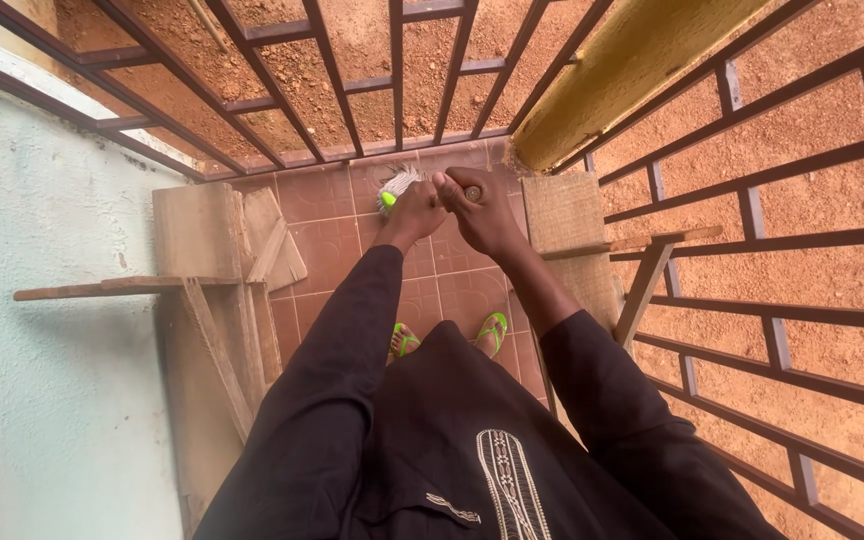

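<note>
Seen from above, the person's right hand [487, 212] is closed in a fist around the top end of a broom handle [473, 192], which pokes out just above the knuckles. The left hand [416, 210] is wrapped around the same handle, touching the right hand on its left side. Just beyond the left hand, the broom head [395, 187] shows pale bristles and a bright green base, resting on the reddish-brown tiled floor [322, 195]. Both arms wear dark sleeves [352, 340] over a dark embroidered garment. Below the hands, two feet in green sandals [493, 330] stand on the tiles. Wooden boards [197, 230] lean against a pale wall [42, 380] on the left. A dark metal railing [752, 240] surrounds the narrow balcony, with red earth beyond.
</note>
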